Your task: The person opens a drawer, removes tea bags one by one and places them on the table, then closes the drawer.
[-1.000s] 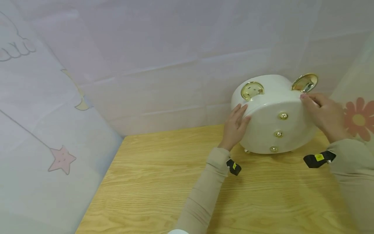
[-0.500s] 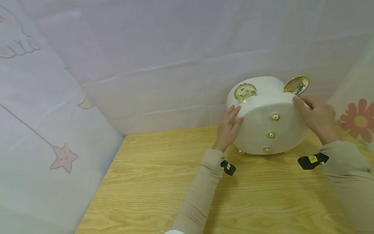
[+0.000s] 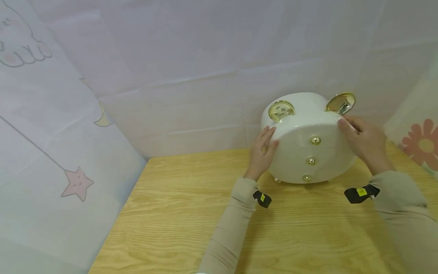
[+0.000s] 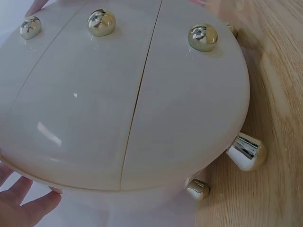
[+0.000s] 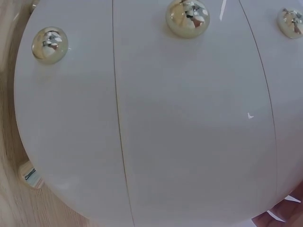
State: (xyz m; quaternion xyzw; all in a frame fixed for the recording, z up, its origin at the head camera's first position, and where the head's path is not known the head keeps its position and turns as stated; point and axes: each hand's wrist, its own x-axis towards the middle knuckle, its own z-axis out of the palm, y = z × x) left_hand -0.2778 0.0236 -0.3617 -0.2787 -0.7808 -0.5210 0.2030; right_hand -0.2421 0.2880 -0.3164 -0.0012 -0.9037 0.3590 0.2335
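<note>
A glossy white rounded drawer box (image 3: pixel 297 133) stands on the wooden table. It has two gold ears on top, three round gold knobs down its front and small gold feet. Seams between its drawers show in both wrist views. My left hand (image 3: pixel 260 154) rests against its upper left side, fingers fairly straight and touching the edge. At the upper right edge, just below the gold ear (image 3: pixel 341 102), my right hand (image 3: pixel 366 140) grips the box, thumb at the front. In the right wrist view, part of the right fingers (image 5: pixel 284 210) shows at the edge; the rest is cut off.
The pale wall cloth (image 3: pixel 184 76) rises close behind the box. On the left cloth is a printed pink star (image 3: pixel 78 184), and a printed red flower (image 3: pixel 426 145) is at right. The wooden table (image 3: pixel 178 213) extends to the left and front of the box.
The white drawer box has slid leftward along the table with both hands on it. Its drawers look shut throughout. The head view has shifted slightly.
</note>
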